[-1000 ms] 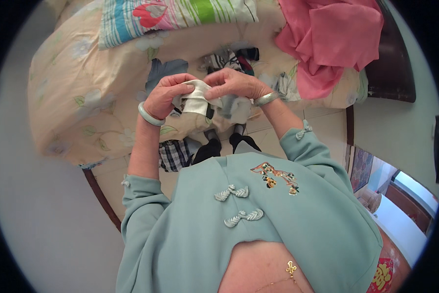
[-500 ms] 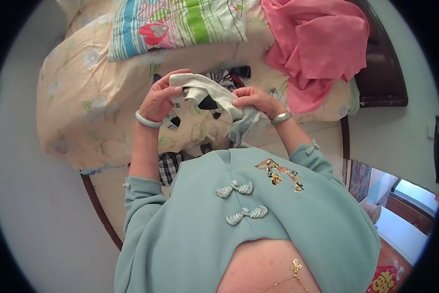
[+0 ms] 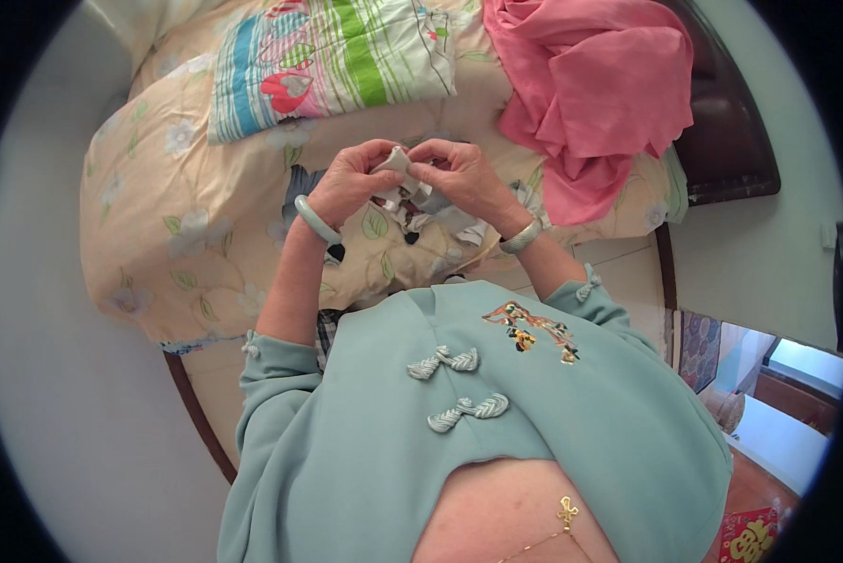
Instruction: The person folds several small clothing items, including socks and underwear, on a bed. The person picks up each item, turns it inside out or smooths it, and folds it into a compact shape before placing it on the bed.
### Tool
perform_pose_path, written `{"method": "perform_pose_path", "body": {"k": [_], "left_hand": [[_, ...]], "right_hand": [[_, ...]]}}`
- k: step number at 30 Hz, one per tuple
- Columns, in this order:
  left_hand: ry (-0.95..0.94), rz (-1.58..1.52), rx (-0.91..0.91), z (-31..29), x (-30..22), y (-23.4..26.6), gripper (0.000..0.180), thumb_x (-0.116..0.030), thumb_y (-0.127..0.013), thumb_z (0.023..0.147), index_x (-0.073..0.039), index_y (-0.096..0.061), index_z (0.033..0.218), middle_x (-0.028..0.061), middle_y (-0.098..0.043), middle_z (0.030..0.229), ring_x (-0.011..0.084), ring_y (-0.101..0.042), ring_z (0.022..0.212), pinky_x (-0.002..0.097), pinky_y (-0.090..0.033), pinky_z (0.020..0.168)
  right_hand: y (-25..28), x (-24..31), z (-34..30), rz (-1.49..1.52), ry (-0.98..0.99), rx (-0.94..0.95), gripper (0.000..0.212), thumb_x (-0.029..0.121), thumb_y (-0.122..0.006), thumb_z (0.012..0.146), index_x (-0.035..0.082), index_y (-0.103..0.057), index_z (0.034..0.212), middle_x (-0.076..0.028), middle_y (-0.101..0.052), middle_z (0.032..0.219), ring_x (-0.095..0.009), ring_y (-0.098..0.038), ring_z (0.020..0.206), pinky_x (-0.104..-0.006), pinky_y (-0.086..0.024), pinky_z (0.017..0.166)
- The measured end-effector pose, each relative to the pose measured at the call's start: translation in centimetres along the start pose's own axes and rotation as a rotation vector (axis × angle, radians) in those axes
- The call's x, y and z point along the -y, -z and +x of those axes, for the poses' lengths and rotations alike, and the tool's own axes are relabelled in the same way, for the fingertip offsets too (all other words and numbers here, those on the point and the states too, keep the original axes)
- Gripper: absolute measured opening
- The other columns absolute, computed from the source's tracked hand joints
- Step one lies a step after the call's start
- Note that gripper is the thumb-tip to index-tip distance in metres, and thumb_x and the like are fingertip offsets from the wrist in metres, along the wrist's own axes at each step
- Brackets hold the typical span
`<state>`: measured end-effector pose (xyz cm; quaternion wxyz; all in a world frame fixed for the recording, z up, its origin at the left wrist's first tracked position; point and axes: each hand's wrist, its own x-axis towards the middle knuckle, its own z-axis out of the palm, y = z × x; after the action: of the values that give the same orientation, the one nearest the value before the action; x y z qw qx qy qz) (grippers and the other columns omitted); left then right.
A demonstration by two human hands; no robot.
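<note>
Above the bed, my left hand [image 3: 349,184] and my right hand [image 3: 466,182] are close together. Both are closed, thumbs and fingertips pinching a white sock [image 3: 398,161] between them. Part of it seems to hang below the fingers, white and grey, but the right hand hides much of it. Beneath my hands, small socks lie loose on the bed. A dark grey one [image 3: 303,182] rests beyond my left wrist, and a black-tipped one [image 3: 336,254] shows just under that wrist.
The bed [image 3: 206,267] has a peach floral cover. A striped pillow [image 3: 332,70] lies on its far side. Pink cloth [image 3: 595,103] is heaped at the right, beside a dark headboard [image 3: 729,113]. Checked fabric [image 3: 326,330] shows at the near edge.
My hands have come together from a wider spread. The white sock, stretched between them before, is now bunched at the fingertips, with its grey part hanging lower.
</note>
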<state>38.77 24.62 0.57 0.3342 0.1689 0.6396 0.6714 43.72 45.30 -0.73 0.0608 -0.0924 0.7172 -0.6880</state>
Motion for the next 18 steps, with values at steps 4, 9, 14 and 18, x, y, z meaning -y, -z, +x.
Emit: {"method": "perform_pose_path", "body": {"k": [4, 9, 14, 18], "left_hand": [[-0.086, 0.01, -0.015, -0.3, -1.1, -0.3, 0.041, -0.006, -0.068, 0.086, -0.002, -0.057, 0.125, 0.0012, -0.065, 0.105, 0.0076, -0.061, 0.093, 0.0226, -0.051, 0.077], [-0.082, -0.201, -0.068, -0.2, 0.6, -0.8, 0.034, -0.011, -0.069, 0.086, -0.001, -0.062, 0.118, 0.002, -0.067, 0.102, 0.0092, -0.061, 0.093, 0.0249, -0.05, 0.078], [0.018, -0.289, -0.206, 0.3, 1.0, -1.5, 0.027, -0.014, -0.065, 0.09, -0.003, -0.064, 0.115, 0.0026, -0.068, 0.102, 0.0086, -0.064, 0.085, 0.026, -0.054, 0.073], [-0.015, -0.179, -0.328, 0.6, 1.3, -1.5, 0.018, -0.014, -0.065, 0.09, -0.004, -0.066, 0.105, -0.0018, -0.067, 0.086, 0.0057, -0.059, 0.068, 0.0235, -0.047, 0.057]], "right_hand": [[1.1, 0.2, 0.9, 0.195, -0.114, -0.026, 0.021, 0.017, -0.066, 0.089, -0.001, -0.067, 0.101, -0.001, -0.066, 0.086, -0.006, -0.059, 0.075, -0.0229, -0.049, 0.067], [1.9, -0.4, 1.5, 0.584, -0.26, -0.023, 0.019, 0.017, -0.066, 0.089, 0.0, -0.067, 0.097, -0.002, -0.065, 0.083, -0.007, -0.058, 0.07, -0.0217, -0.049, 0.063], [1.6, -2.0, 1.5, 0.088, -0.062, -0.277, 0.021, 0.019, -0.068, 0.089, 0.001, -0.066, 0.099, -0.002, -0.066, 0.083, -0.007, -0.059, 0.071, -0.0228, -0.048, 0.062], [0.2, 0.1, -0.8, -0.261, -0.004, -0.167, 0.032, 0.028, -0.071, 0.083, -0.002, -0.067, 0.094, -0.009, -0.068, 0.081, -0.016, -0.062, 0.07, -0.0299, -0.05, 0.065]]}}
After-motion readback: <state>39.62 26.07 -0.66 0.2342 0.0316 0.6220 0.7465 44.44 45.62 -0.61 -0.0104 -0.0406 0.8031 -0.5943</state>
